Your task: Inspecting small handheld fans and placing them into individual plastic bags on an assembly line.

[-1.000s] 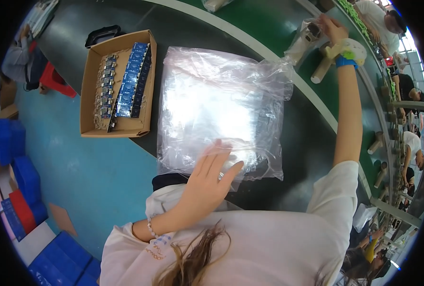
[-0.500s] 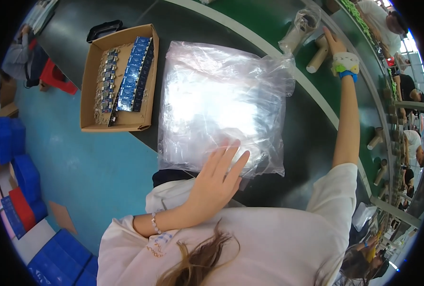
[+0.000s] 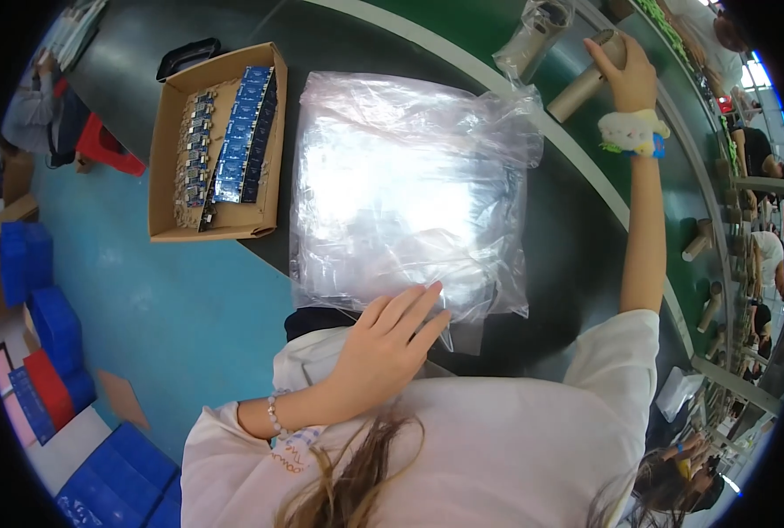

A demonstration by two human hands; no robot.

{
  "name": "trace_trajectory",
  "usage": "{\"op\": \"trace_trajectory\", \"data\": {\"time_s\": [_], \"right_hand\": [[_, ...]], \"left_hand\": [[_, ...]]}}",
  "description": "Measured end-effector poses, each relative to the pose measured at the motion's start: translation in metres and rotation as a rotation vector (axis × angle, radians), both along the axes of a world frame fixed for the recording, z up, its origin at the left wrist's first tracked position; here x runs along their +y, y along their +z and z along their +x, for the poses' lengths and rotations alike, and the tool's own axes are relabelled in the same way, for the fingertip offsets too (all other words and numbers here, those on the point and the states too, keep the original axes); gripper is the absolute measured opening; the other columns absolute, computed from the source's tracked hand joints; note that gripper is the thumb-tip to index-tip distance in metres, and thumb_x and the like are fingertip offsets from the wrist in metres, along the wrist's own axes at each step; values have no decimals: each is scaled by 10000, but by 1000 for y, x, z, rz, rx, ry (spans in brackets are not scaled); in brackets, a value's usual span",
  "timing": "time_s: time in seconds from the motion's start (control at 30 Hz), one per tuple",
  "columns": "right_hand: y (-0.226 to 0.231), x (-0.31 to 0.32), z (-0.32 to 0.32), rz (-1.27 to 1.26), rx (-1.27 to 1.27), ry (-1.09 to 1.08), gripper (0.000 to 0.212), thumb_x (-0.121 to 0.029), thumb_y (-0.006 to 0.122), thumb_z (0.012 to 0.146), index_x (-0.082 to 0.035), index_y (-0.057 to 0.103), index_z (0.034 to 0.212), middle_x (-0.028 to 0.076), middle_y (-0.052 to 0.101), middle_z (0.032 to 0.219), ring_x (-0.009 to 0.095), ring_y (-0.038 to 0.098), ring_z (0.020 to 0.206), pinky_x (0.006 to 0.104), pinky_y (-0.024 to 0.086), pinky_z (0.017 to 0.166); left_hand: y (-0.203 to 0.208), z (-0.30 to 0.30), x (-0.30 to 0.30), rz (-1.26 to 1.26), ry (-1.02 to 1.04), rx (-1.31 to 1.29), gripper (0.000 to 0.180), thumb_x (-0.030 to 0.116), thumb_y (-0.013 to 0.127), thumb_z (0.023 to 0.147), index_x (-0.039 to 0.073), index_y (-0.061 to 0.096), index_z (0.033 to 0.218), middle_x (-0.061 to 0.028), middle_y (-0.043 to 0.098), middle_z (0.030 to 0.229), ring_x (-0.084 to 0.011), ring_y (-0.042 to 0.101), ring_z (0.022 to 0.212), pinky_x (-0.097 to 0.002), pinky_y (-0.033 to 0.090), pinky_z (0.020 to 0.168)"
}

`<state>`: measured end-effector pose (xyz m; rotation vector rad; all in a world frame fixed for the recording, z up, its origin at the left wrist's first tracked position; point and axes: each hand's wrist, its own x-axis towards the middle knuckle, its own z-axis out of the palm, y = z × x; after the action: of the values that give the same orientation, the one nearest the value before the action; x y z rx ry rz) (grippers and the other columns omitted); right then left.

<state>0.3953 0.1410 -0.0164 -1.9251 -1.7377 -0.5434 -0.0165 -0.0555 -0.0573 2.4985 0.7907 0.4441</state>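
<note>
Right grip [image 3: 628, 81] closed on tan tubular piece [image 3: 577, 95].
Left grip [image 3: 385, 345] open; glossy, wrinkled bags [image 3: 387, 198] (clear plastic) directly before it.

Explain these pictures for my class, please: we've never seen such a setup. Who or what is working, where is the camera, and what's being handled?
There is no machine here: a person works with two bare hands. The view comes from the left one of two fisheye cameras worn on the head, looking down, so straight edges look bent. On the dark table lies a pile of clear plastic bags, with the open left hand over its near edge. Left of the pile stands an open cardboard box holding blue printed pieces. The right hand reaches over the green strip and curves around one end of a beige device shaped like a hair dryer; how firmly it grips cannot be told. Beside it lies a similar device in a clear bag.
</note>
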Motion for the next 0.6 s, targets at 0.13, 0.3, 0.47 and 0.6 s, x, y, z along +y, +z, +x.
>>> {"op": "trace_trajectory", "data": {"time_s": [0.13,0.3,0.47,0.6], "right_hand": [[12,-17,-59,308,-157,136,600,-452,751,706,-7,581,1071,132,618,932,311,589,855,381,476,757],[29,-55,-88,352,-333,48,564,-401,797,668,-43,579,1046,100,593,940,293,572,858,367,472,743],[41,-77,-128,276,-436,118,547,-356,808,641,-67,576,1043,70,587,943,276,561,846,351,472,738],[41,-94,-132,110,-375,167,551,-266,779,647,-151,552,1136,45,562,938,254,548,864,358,459,745]], "left_hand": [[7,-4,1,-50,-18,-22,402,97,695,710,72,601,1100,-129,507,1296,-260,499,1145,-378,411,901],[2,-18,11,42,-173,-63,337,94,600,722,40,606,1054,-128,508,1279,-255,499,1137,-385,424,895],[2,-29,12,77,-177,-8,305,86,581,738,46,616,1038,-105,537,1234,-240,511,1122,-377,427,895],[3,-31,21,157,-244,30,334,85,576,739,44,612,1068,-100,537,1245,-232,508,1125,-370,423,900]]}}
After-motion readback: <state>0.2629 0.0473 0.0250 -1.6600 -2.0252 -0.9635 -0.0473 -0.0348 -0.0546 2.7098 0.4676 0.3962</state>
